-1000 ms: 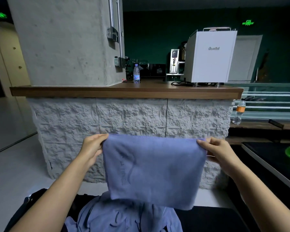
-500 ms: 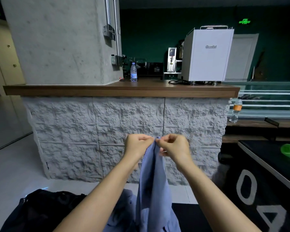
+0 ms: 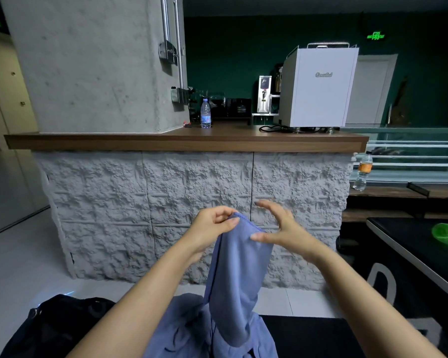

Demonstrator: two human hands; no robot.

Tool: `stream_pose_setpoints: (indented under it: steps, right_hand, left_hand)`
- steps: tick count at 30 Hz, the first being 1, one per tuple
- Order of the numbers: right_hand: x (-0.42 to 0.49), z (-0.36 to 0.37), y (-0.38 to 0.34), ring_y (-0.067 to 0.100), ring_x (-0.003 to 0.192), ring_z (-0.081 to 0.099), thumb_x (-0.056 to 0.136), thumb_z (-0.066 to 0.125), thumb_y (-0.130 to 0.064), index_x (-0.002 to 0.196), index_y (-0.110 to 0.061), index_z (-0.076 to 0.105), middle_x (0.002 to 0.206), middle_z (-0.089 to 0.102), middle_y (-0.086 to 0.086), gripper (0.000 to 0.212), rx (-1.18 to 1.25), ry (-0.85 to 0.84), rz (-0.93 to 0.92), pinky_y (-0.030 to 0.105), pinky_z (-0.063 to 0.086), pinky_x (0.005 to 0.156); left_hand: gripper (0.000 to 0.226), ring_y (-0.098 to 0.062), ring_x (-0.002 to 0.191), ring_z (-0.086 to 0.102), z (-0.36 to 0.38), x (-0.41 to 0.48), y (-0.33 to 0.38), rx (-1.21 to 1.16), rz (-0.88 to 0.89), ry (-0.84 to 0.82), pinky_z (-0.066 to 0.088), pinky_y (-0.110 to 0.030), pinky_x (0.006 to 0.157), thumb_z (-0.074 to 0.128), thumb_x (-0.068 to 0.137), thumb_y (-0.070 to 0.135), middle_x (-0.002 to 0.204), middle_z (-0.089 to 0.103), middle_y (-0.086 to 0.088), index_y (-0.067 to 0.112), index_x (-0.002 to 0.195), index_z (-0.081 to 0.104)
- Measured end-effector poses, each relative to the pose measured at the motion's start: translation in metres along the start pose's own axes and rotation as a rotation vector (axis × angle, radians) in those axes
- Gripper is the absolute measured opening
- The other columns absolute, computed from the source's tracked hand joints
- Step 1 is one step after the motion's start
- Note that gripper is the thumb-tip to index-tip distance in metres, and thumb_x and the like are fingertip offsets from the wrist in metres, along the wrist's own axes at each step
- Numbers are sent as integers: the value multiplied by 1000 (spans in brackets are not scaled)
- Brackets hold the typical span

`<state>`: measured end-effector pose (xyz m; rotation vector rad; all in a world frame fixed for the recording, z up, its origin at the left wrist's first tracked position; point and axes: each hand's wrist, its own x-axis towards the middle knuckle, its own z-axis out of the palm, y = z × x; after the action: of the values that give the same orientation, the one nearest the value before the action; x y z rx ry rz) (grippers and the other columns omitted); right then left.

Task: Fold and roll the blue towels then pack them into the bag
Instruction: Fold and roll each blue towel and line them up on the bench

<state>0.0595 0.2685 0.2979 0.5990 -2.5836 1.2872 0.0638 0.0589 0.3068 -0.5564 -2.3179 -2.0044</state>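
While our left hand (image 3: 212, 226) pinches the top corner of the folded blue cloth towel (image 3: 238, 275) between thumb and curled fingers, the towel hangs straight down from that grip as a narrow doubled strip. Our right hand (image 3: 282, 228) is just beside it, spread and lightly bent, gripping nothing. Only its thumb tip touches the towel's upper right edge (the other fingers (image 3: 272, 209) stand clear of the cloth, above and beyond it, and are somewhat blurred). We hold the towel in the air in front of the grey rough-stone counter (image 3: 192, 197). Its lower end drapes onto a loose heap of more blue towels (image 3: 181, 329) at the bottom of the view. Left of that heap sits the black soft fabric bag (image 3: 57, 329); we cannot tell whether the two touch.
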Motion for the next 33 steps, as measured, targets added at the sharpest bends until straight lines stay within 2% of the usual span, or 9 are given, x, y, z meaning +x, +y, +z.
stream_pose_setpoints:
  steps: [3,6,10,13,18,21,24,29,33]
  right_hand:
    - [-3,-7,19,1,121,47,68,82,-32,141,-30,39,133,51,-13,85,175,-327,186,19,38,100]
    - [-7,-12,34,14,95,63,75,80,-25,108,-16,66,105,69,2,37,209,-452,226,30,48,91]
    - [-3,-28,23,13,77,61,80,75,-18,88,1,66,83,68,8,23,241,-272,191,26,46,77]
    - [3,-41,1,8,71,60,82,72,-16,81,-7,65,75,67,4,11,278,-47,105,18,46,69]
    - [-2,-26,19,-5,45,44,77,76,-11,68,-14,61,58,55,-2,18,-24,74,98,16,37,51]
    - [-7,-33,33,-2,51,44,72,81,-16,76,-2,65,57,51,-2,22,134,249,165,17,36,55]
    - [-16,-41,42,16,69,49,59,82,-41,82,2,67,71,56,10,51,193,223,196,31,39,66]
    - [-30,-58,50,4,56,49,75,78,-12,77,-4,67,62,58,2,13,196,186,219,13,37,52]
    - [-30,-66,81,-3,48,47,80,74,-7,80,-6,67,61,59,0,8,154,157,298,9,34,46]
  left_hand:
    - [14,-9,90,60,-16,3,-4,-63,-51,-97,46,-24,83,60,89,7,94,68,2,15,99,65]
    - [16,-11,87,60,-32,5,-8,-58,-129,-129,46,-29,85,61,88,10,91,68,0,12,104,65]
    - [12,-14,84,59,-43,12,-12,-62,-154,-16,45,-26,78,61,89,7,88,69,-3,11,98,66]
    - [12,-13,83,62,-40,22,-6,-108,-79,117,50,-24,79,60,89,4,91,69,-4,11,96,66]
    - [15,-15,86,59,-25,25,-28,146,-142,137,46,-22,77,63,86,3,84,67,-2,18,82,66]
    - [12,-15,82,59,-14,24,-33,118,-117,133,46,-22,77,62,87,5,85,67,-5,16,83,66]
    - [8,-15,82,62,-6,24,-28,112,-131,116,50,-29,81,63,87,8,90,69,-9,9,94,67]
    - [6,-14,76,60,15,29,-30,69,-158,54,51,-25,74,63,88,8,85,68,-9,14,88,64]
    - [6,-11,70,56,34,45,-54,47,-215,24,46,-22,69,63,88,8,78,66,-3,13,85,64]
